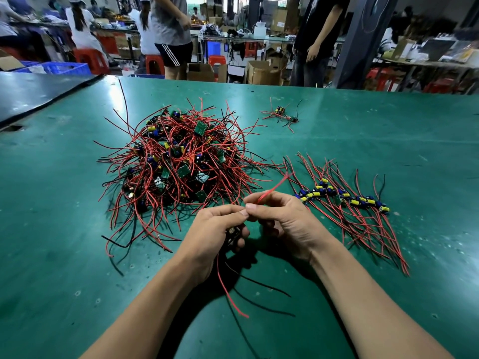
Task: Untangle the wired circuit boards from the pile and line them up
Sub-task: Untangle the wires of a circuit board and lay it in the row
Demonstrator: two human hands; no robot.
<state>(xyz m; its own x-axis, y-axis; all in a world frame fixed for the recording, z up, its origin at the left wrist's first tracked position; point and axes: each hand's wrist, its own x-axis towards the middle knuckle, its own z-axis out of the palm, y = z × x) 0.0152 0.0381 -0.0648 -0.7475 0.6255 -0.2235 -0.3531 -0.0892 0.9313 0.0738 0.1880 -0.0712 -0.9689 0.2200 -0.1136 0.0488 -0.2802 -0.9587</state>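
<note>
My left hand (215, 229) grips one board (233, 235) near me; my right hand (282, 218) pinches its red wire (274, 187). I'm freeing it. Next, probably, it joins the row (344, 198) right of the pile (178, 161).

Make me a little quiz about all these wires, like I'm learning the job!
1. True or false: the big tangled pile lies to the left of the lined-up row of boards.
2. What does the right hand pinch? A) a red wire B) a screwdriver C) a roll of tape
3. Fill in: the table top is coloured ___.

Key: 1 true; 2 A; 3 green.
</note>
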